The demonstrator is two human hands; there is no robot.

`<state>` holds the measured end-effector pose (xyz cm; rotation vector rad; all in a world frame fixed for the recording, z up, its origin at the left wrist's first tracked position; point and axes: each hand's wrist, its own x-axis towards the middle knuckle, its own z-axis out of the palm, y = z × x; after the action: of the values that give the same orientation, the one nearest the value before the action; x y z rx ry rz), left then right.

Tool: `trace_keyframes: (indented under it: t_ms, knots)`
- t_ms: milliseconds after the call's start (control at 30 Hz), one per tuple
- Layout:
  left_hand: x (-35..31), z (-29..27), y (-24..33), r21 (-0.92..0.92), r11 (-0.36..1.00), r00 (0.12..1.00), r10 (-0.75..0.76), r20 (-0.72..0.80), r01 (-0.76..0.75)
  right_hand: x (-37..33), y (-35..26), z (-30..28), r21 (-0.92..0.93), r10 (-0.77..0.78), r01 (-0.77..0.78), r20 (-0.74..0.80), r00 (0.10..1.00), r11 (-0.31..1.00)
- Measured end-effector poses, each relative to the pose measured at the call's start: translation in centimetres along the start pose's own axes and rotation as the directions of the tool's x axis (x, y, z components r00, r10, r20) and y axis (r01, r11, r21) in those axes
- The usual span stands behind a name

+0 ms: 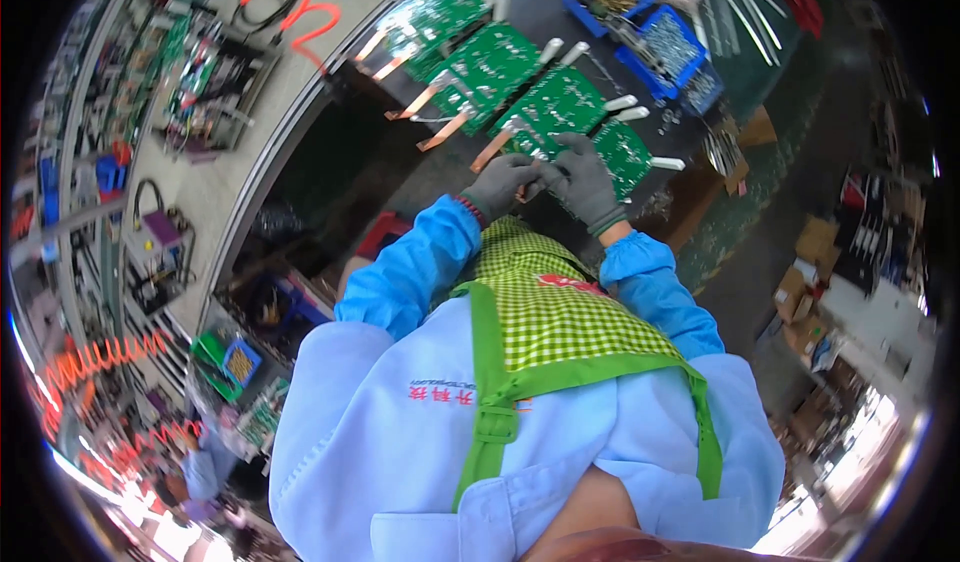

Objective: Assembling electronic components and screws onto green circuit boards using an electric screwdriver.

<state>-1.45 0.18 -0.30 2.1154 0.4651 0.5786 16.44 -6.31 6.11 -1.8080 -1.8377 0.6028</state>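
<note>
Both my hands wear grey gloves and meet at the near edge of a row of green circuit boards. My left hand (503, 184) is closed, its fingertips together close to a small copper-coloured piece; what it pinches is too small to make out. Against it, my right hand (585, 184) bends its fingers inward over the corner of the nearest circuit board (622, 154), and whatever they grip is hidden. Beside them lies another circuit board (560, 107), with a copper strip (492, 150) sticking out toward me. White posts (628, 104) project from the boards' far edges.
More circuit boards (497, 62) with copper strips continue to the upper left. Blue bins (668, 50) of small metal fasteners stand at the far right of the dark table, near several pale rods (752, 22). An orange coiled hose (300, 7) hangs upper left. Cardboard boxes (805, 287) sit at right.
</note>
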Motion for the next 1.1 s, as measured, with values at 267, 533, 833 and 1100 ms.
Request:
trace_keyframes:
  t_ms: [267,533,833,1100]
  knots:
    - [1.2,0.3,1.5,-0.787,0.057,0.646,-0.609,0.460,0.614,-0.5,-0.3,-0.3,0.046,0.067,-0.064,-0.080,0.995,0.997]
    - [1.2,-0.2,1.0,-0.777,-0.032,0.564,-0.668,0.485,0.629,-0.5,-0.6,-6.5,0.109,-0.064,0.061,0.020,0.998,0.992]
    - [-4.4,0.6,2.0,-0.105,0.898,0.900,-0.433,-0.050,0.426,3.2,25.7,-18.1,-0.293,0.317,-0.401,-0.296,0.901,0.868]
    - [-7.3,2.9,6.2,-0.867,-0.255,0.243,-0.891,0.382,0.428,8.4,33.6,-14.1,-0.349,0.525,-0.508,-0.053,0.849,0.787]
